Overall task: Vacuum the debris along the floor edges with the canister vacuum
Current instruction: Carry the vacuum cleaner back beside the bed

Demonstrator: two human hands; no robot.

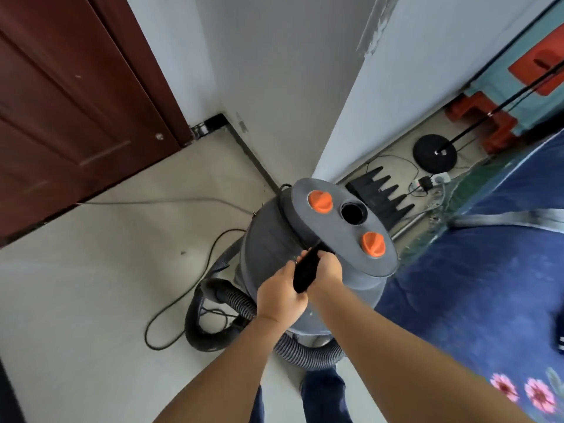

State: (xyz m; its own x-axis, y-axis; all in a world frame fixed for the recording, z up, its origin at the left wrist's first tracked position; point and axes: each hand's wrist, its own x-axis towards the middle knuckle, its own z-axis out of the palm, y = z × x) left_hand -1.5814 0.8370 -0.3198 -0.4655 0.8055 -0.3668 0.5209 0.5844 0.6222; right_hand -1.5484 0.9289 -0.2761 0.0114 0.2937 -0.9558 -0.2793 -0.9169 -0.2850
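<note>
A grey canister vacuum (271,239) stands on the pale floor by a wall corner, tilted toward me. Its round lid (335,230) has two orange knobs and a dark round port between them. A black handle (306,273) sticks out from the lid's near edge. My left hand (279,296) grips the handle's lower end, and my right hand (325,270) grips it from the right side. The ribbed grey hose (232,300) coils on the floor under and left of the canister. A black power cord (183,300) loops on the floor to the left.
A dark red door (70,111) stands at the left, the white wall corner (332,132) just behind the vacuum. A black toothed piece (381,193), a round black stand base (435,152) with a pole, and cables lie behind on the right. A blue flowered carpet (476,285) covers the right floor.
</note>
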